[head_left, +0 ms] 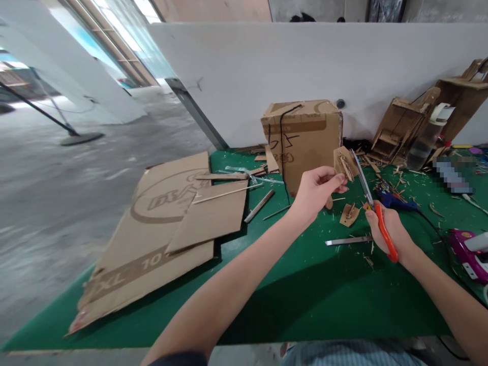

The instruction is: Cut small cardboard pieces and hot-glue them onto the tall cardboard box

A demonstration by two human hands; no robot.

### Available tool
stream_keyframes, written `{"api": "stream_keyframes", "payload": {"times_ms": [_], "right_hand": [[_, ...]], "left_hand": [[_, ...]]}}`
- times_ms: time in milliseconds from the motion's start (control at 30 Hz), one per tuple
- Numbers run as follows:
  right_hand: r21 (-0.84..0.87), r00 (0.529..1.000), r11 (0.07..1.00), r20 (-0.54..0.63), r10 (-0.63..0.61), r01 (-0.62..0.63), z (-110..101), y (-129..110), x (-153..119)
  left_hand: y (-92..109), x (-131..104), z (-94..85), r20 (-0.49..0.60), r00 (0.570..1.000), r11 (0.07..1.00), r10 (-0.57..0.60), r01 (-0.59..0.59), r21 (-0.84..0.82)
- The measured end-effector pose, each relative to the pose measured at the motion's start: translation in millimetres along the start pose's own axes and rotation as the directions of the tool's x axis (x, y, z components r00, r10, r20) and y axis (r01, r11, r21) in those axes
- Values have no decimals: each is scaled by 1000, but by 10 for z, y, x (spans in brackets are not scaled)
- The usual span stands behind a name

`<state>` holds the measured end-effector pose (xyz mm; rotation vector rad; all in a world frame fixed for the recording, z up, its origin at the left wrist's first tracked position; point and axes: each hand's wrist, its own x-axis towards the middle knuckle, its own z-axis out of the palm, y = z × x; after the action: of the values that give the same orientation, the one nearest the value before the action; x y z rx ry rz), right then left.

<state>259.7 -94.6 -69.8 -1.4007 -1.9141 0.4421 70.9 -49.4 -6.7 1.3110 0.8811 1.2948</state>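
My left hand point(318, 189) pinches a small cardboard piece point(345, 161) that has a raised strip on its face. My right hand point(389, 230) is closed round the orange handles of the scissors point(366, 185). The scissor blades point up and away, right beside the right edge of the held piece. A similar small cardboard piece point(349, 215) lies on the green table between my hands. Below it rests a flat metal blade point(348, 241), its right end near my right hand.
Flat cardboard sheets point(163, 213) cover the table's left. A cardboard box point(305, 137) stands against the white partition point(244, 76). At right are a blue tool point(396, 201) with a cable, a bottle point(427, 134), a phone, a purple device point(467, 254) and scattered scraps.
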Motion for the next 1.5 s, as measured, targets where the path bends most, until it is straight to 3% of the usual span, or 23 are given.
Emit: {"api": "stream_keyframes", "payload": {"times_ms": [333,500,733,833,933,1067,1200,1267,1500], "right_hand": [[-65,999,998,-42,5,-7,-23,-33,-7],[-86,997,996,-75,-6,0,-10,-8,11],[-120,996,992,-89,24,-35,-16,69,35],[-141,995,990,-100,12,-26,-20,93,42],[-182,990,983,-140,2,-27,-37,131,66],[-213,976,975,-217,18,-65,-113,187,113],[-207,954,971,-293,57,-122,-199,220,155],[-233,949,963,-311,55,-133,-213,238,170],[-342,972,935,-235,11,-93,-140,331,192]], "left_hand": [[24,-10,10,24,1000,1000,-11,11,5],[21,8,1,-17,1000,999,-9,8,-45],[38,21,-20,-40,999,999,-27,28,23],[46,52,-59,-10,999,997,-42,42,58],[49,97,-138,100,987,981,-125,107,165],[29,138,-258,333,892,878,-305,129,460],[-50,125,-292,465,777,664,-424,-82,743],[-112,105,-274,491,750,592,-444,-166,789],[-299,74,-215,436,831,538,-344,-206,817]]}}
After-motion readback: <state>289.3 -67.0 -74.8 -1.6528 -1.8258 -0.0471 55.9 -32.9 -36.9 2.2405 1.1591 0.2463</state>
